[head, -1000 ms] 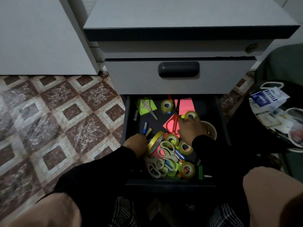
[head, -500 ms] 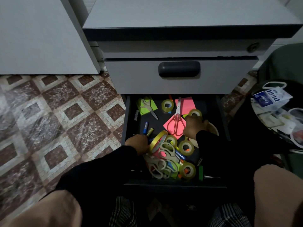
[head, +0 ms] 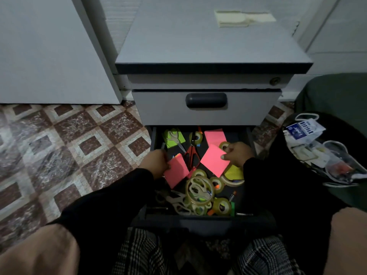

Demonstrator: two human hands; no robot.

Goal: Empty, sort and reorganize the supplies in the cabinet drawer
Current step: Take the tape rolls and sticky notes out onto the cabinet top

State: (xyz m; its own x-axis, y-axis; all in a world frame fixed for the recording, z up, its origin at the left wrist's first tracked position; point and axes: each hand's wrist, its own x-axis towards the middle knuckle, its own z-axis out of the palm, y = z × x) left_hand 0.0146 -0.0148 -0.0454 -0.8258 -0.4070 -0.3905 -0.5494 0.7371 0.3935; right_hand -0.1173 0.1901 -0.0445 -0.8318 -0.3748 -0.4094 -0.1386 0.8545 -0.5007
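Both hands, left (head: 156,162) and right (head: 237,153), each pinch a pink pad.

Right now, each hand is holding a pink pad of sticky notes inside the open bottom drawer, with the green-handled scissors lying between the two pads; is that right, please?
Almost. The scissors between the two pads have red handles, not green, as the head view shows. The rest holds: the left hand holds one pink pad and the right hand holds the other pink pad, inside the open bottom drawer.
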